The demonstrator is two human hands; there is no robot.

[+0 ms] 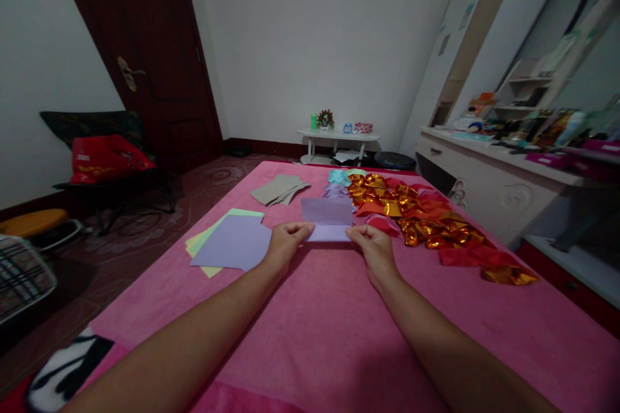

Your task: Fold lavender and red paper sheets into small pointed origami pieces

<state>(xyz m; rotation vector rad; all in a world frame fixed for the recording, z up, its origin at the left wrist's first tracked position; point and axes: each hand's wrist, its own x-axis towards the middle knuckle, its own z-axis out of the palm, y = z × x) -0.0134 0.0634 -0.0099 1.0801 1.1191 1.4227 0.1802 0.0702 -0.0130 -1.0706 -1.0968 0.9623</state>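
A sheet of purple paper is stretched between my two hands over the pink cloth, creased across so its far part stands up. My left hand pinches its left edge, thumb and fingers pressed together. At the opposite edge, my right hand grips it the same way. Beside my left forearm lies a fanned stack of flat paper, a purple sheet on top with green and yellow ones under it. Folded paper pieces in gold foil and red lie close beyond my right hand.
The pink cloth covers the surface before me. Grey-brown sheets lie toward its far edge, near folded purple and teal pieces. A cluttered white dresser stands on the right; a chair with a red bag is on the left.
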